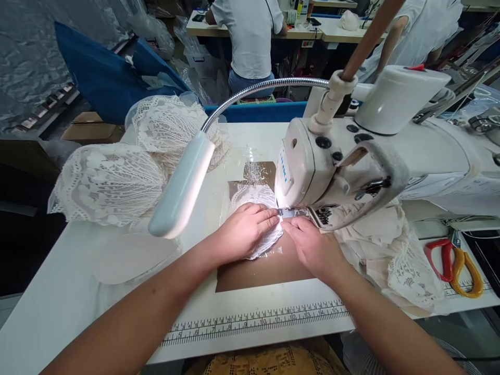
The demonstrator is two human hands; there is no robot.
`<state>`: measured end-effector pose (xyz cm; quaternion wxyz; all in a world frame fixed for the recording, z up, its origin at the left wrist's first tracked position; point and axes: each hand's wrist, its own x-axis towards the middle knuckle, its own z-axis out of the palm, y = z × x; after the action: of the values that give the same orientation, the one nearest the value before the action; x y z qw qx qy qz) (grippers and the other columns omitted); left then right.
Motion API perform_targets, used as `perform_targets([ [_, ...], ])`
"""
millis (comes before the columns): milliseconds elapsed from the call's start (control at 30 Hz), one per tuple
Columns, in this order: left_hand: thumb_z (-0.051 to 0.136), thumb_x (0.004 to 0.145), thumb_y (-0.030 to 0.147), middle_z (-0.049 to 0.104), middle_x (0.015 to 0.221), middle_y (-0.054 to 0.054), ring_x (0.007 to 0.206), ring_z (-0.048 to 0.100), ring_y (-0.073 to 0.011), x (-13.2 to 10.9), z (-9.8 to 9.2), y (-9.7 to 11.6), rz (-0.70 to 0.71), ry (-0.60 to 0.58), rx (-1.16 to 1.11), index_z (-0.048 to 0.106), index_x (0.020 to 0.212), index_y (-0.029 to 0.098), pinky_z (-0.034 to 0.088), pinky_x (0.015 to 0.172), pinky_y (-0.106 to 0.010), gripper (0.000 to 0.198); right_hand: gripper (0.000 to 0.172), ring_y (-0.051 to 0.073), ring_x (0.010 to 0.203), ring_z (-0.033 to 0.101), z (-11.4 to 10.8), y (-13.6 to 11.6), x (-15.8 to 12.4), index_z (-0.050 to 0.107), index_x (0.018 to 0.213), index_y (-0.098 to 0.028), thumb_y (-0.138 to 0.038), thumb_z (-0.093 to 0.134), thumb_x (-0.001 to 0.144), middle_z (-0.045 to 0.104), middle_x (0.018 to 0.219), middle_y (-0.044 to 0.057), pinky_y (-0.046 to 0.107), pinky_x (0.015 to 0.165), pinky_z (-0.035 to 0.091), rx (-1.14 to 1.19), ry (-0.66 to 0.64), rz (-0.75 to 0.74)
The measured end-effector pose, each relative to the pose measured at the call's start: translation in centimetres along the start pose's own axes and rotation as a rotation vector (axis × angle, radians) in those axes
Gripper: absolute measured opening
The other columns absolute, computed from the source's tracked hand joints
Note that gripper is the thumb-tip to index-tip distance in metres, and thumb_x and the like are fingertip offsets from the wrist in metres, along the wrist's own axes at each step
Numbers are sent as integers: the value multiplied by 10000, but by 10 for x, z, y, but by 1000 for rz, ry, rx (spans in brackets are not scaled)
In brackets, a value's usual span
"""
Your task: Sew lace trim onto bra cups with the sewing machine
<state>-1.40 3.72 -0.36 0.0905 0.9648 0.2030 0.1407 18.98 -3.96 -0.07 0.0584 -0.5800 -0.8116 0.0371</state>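
A white lace piece (255, 195) lies under the needle area of a white sewing machine (304, 156), on brown tape stuck to the table. My left hand (250, 229) rests flat on the lace, fingers stretched toward the presser foot (288, 212). Close to the foot's near side, my right hand (310, 242) has its fingers bent together at the lace's edge; whether it pinches the fabric is hidden. More lace and cream fabric (406, 255) lies to the right of my right hand, partly behind the machine.
Lace cup pieces (109, 182) are heaped at the left, near a gooseneck lamp (183, 182) that hangs over the table. A pale oval piece (133, 258) lies left. Scissors (453, 265) with red and orange handles lie right. A printed ruler (258, 323) runs along the front edge. People work behind.
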Motion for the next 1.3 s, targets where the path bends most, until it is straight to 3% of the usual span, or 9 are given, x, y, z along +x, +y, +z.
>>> perform_targets([
  [267, 454, 946, 242, 644, 1160, -160, 1023, 557, -282, 2, -4, -2, -49, -6, 38, 603, 1217, 102, 460, 864, -430, 339, 523, 186, 880, 586, 4, 0, 3, 574, 1301, -242, -45, 436, 837, 667, 954, 80, 251, 768, 457, -35, -33, 24],
  [400, 428, 958, 251, 609, 1221, -161, 1047, 528, -289, 1, -5, -3, -55, -4, 57, 593, 1226, 111, 448, 886, -448, 344, 525, 190, 869, 591, 6, 0, 3, 561, 1320, -257, -68, 432, 847, 669, 933, 76, 254, 770, 463, -38, -22, 43],
  [600, 476, 932, 284, 556, 1273, -148, 1089, 493, -289, -5, -8, -1, 14, -7, 15, 614, 1194, 163, 412, 945, -460, 319, 463, 193, 916, 605, 7, 0, 0, 600, 1272, -271, -107, 437, 871, 686, 977, 76, 252, 786, 475, -28, 50, 90],
  [767, 485, 928, 301, 564, 1269, -140, 1084, 501, -288, -6, -9, 2, 59, -11, -7, 612, 1198, 165, 387, 965, -477, 328, 452, 185, 935, 607, 7, 0, -3, 600, 1267, -291, -130, 431, 879, 684, 1018, 63, 244, 754, 479, 19, 22, 136],
  [900, 449, 954, 263, 585, 1280, -129, 1111, 513, -278, -3, -9, 2, 101, -27, 3, 598, 1204, 130, 377, 972, -469, 320, 497, 200, 949, 601, 6, -1, -2, 570, 1310, -282, -104, 422, 870, 678, 1056, 65, 270, 769, 469, 49, -31, 69],
  [1100, 430, 947, 145, 575, 1324, -111, 1140, 533, -262, -3, -8, 0, 156, -77, 44, 605, 1190, 137, 419, 895, -407, 300, 444, 236, 894, 600, 2, -7, 3, 623, 1235, -234, -80, 460, 852, 686, 957, 73, 305, 680, 432, -76, -36, 14],
  [1300, 444, 958, 258, 565, 1332, -127, 1121, 529, -272, -3, -8, 4, 73, -69, 14, 546, 1286, 115, 427, 899, -418, 371, 473, 215, 909, 601, 4, -8, 5, 574, 1293, -241, -73, 448, 869, 680, 970, 71, 293, 757, 428, -67, -17, 46],
])
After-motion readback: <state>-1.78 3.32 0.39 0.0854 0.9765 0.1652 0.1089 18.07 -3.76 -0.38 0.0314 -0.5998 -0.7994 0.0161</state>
